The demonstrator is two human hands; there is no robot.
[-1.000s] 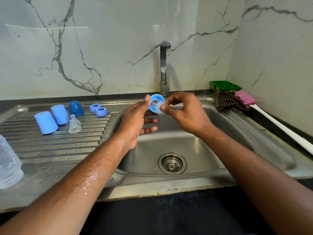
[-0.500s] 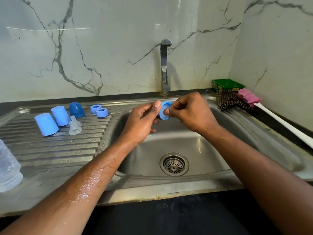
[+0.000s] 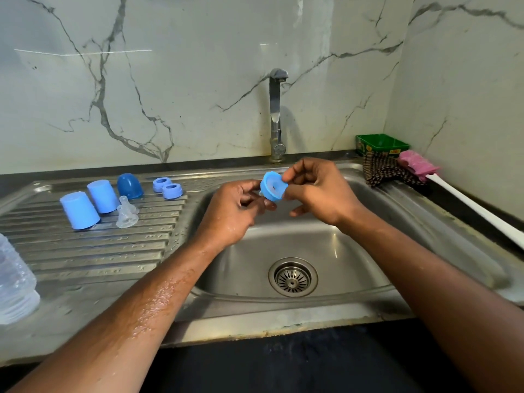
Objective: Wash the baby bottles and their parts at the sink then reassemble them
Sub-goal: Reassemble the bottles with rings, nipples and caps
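Head view shows both hands over the sink [image 3: 425, 231], working one blue ring [image 3: 272, 189] between them. The left hand [image 3: 231, 214] curls its fingers under and behind the ring, and the right hand [image 3: 317, 191] pinches its rim with thumb and forefinger. A second ago the clear teat was plainly visible in front of the ring; now only a pale patch shows inside the ring's opening, so the teat seems to have been pushed or pulled into its seat. That would mean one collar and teat are nearly joined, and reassembly is under way. The ring has also turned, its open face now tilted up toward the camera, and both hands sit slightly higher and closer to the tap [image 3: 276, 114]. On the draining board [image 3: 85, 251], two more rings [image 3: 167, 187], two clear teats [image 3: 126, 215], the caps [image 3: 90, 204] and the dark blue dome [image 3: 129, 186] lie unchanged.
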